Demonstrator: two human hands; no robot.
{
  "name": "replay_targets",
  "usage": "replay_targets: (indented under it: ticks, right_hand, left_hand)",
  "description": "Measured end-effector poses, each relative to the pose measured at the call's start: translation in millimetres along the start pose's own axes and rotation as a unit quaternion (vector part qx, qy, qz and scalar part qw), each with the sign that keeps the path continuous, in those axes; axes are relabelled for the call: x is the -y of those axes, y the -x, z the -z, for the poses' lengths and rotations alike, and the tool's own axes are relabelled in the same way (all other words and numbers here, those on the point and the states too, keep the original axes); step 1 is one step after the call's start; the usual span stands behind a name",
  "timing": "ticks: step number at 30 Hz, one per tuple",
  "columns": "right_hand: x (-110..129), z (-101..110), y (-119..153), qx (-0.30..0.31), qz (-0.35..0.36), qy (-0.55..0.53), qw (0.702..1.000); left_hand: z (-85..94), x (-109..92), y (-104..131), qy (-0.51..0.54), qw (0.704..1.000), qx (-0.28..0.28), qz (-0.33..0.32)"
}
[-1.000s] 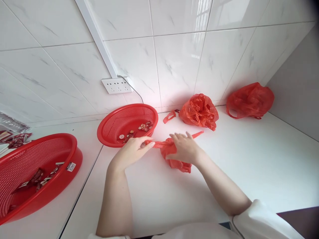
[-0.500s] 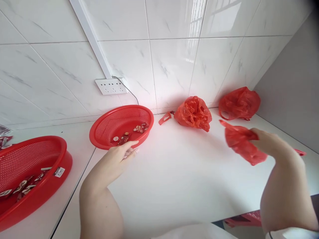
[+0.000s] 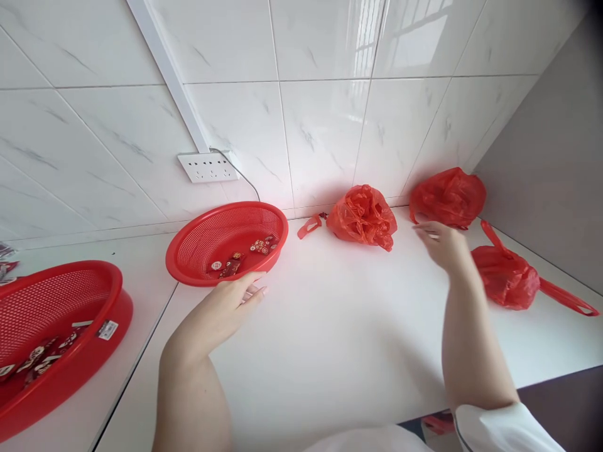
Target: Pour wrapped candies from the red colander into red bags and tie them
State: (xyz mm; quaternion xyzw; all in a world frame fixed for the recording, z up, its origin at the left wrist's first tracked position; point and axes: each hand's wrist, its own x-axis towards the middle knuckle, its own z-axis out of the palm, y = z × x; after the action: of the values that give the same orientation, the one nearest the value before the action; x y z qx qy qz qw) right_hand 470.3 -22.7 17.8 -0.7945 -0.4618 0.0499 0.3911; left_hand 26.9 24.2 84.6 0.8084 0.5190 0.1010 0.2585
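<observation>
My left hand (image 3: 233, 304) is at the front edge of a red perforated plastic basket (image 3: 186, 248), fingers loosely curled and apart. Its thumb lies close to the rim; whether it touches I cannot tell. Inside that basket lie a few small dark-red wrapped packets (image 3: 233, 263). Over the right part of the white counter, my right hand (image 3: 443, 245) is empty, with its fingers a little apart. It is just in front of a bundled red plastic bag (image 3: 450, 196). Another red plastic bag (image 3: 509, 276), handles splayed, rests to the right of my right forearm.
A crumpled red bag (image 3: 362, 220) stands by the tiled wall, beside a small red plastic scrap (image 3: 309, 227). At the left, a second red basket (image 3: 125, 314) holds more packets. A power outlet (image 3: 208, 167) with a cable is on the wall. A grey panel (image 3: 546, 163) bounds the right side.
My right hand has let go of a red plastic bag, which now lies on the counter at the right. The hand has moved left and slightly back, while my left hand stays by the basket.
</observation>
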Motion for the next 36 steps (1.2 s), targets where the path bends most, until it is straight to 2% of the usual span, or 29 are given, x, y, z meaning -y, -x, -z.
replay_targets:
  ticks: [2,4,6,8,10,13,14,16,18,19,20,22,24,26,28,31,33,34,36]
  right_hand:
    - [20,-38,-10,0.047,-0.005,0.009,0.999]
    - [30,-68,-18,0.097,-0.027,0.042,0.994]
    - [31,-87,-24,0.121,-0.047,0.061,0.990]
    - [27,-93,-26,0.121,-0.059,0.066,0.989]
    - [23,-86,-26,0.110,-0.062,0.069,0.990]
    - [21,-59,-23,0.083,-0.049,0.072,0.993]
    - [23,-49,-20,0.054,-0.033,0.060,0.996]
    - [31,-30,-15,-0.046,0.020,-0.021,0.999]
    - [44,-17,-6,-0.163,0.091,-0.174,0.967]
    - [52,-13,-2,-0.199,0.122,-0.255,0.939]
    - [60,-11,4,-0.208,0.145,-0.321,0.912]
    - [76,-12,15,-0.171,0.178,-0.408,0.879]
    - [92,-18,28,-0.090,0.188,-0.446,0.871]
    - [107,-26,40,0.000,0.182,-0.458,0.870]
    - [120,-36,52,0.085,0.161,-0.453,0.873]
    - [134,-51,64,0.168,0.134,-0.426,0.879]
    - [138,-56,67,0.191,0.139,-0.410,0.881]
    - [138,-57,67,0.193,0.147,-0.405,0.882]
    - [135,-56,63,0.178,0.160,-0.396,0.887]
  left_hand:
    - [-1.6,-1,-1,0.003,1.000,0.026,0.016]
    - [-2.5,-2,-1,0.006,0.998,0.046,0.031]
    - [-2.7,-2,-1,0.011,0.997,0.058,0.041]
    - [-2.6,-3,-1,0.012,0.997,0.061,0.048]
    - [-2.9,-2,-1,0.006,0.997,0.060,0.049]
    - [-4.7,1,-4,0.001,0.998,0.054,0.044]
    - [-5.7,3,-5,0.003,0.998,0.052,0.043]
    - [-7.7,6,-7,0.012,0.998,0.049,0.040]
    - [-9.5,7,-9,0.029,0.998,0.041,0.023]
    - [-10.2,7,-11,0.039,0.999,0.030,0.011]
    - [-10.9,6,-12,0.049,0.999,0.012,0.000]
    - [-12.4,2,-16,0.078,0.995,-0.052,-0.016]
    - [-14.9,-3,-19,0.125,0.983,-0.129,-0.031]
    - [-19.1,-9,-21,0.182,0.965,-0.178,-0.055]
    - [-25.8,-16,-21,0.234,0.951,-0.177,-0.103]
    - [-38.7,-27,-24,0.293,0.935,-0.097,-0.173]
    - [-45.3,-30,-29,0.325,0.930,-0.071,-0.156]
    - [-46.7,-29,-32,0.346,0.925,-0.090,-0.129]
    - [-44.4,-22,-38,0.410,0.889,-0.190,-0.071]
